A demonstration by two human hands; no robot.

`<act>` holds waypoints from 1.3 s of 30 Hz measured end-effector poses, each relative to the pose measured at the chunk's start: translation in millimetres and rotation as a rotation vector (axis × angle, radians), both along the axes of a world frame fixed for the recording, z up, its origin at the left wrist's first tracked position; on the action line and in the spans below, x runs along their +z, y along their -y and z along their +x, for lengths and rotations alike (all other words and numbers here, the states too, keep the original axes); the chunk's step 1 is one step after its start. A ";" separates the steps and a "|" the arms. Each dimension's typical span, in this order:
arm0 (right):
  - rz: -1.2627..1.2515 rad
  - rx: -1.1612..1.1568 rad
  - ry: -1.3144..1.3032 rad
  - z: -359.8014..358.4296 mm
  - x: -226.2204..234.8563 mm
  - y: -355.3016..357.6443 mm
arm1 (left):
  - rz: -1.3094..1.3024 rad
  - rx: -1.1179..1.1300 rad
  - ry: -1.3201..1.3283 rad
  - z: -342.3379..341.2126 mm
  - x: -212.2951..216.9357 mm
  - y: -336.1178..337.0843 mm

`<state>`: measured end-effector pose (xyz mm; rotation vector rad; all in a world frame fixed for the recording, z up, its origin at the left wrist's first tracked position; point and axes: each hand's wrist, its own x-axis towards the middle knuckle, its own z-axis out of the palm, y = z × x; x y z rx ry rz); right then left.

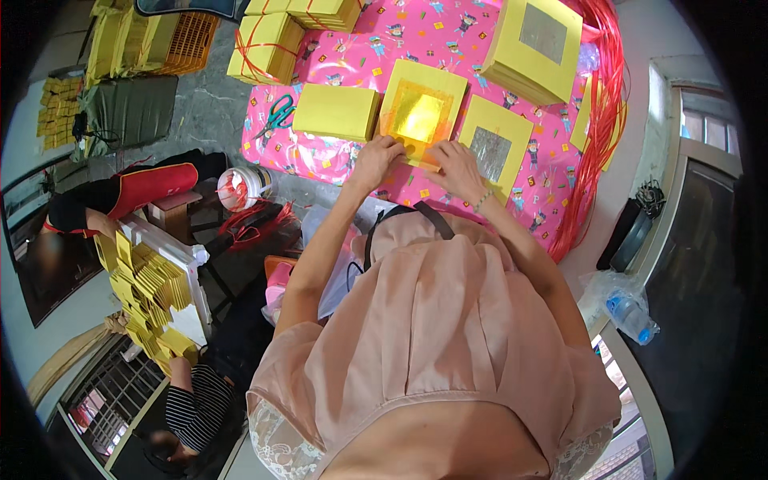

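Observation:
A yellow paper sheet with an orange panel and shiny gold foil square [422,112] lies in front of me on a pink patterned tablecloth [316,164]. My left hand [378,160] pinches its near left corner with bent fingers. At the near right corner, my right hand [458,169] has its fingers closed on the same sheet. To the right, partly under my right wrist, rests a yellow sheet with a silver foil square [490,152]. A stack of plain yellow paper [336,112] sits to the left of the gold one.
Teal-handled scissors [278,116] lie at the table's left. A tall silver-foil paper stack [534,48] stands back right, beside hanging red plastic strings [596,160]. Tied yellow bundles [268,48] are back left. A white bucket [244,188] is on the floor. Two people handle folded yellow paper [148,288] leftward.

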<state>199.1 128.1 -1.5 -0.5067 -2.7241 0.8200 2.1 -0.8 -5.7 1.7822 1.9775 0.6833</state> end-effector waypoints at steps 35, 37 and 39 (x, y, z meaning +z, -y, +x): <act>-0.039 -0.283 0.196 -99.7 -32.5 -135.7 | 0.022 0.089 -0.192 15.7 -13.3 -89.2; -0.062 -0.257 0.218 -105.1 -33.8 -134.6 | -0.008 0.093 -0.174 15.2 -14.9 -90.8; -0.055 -0.242 0.238 -107.1 -35.0 -133.9 | -0.011 0.091 -0.176 14.3 -16.6 -92.9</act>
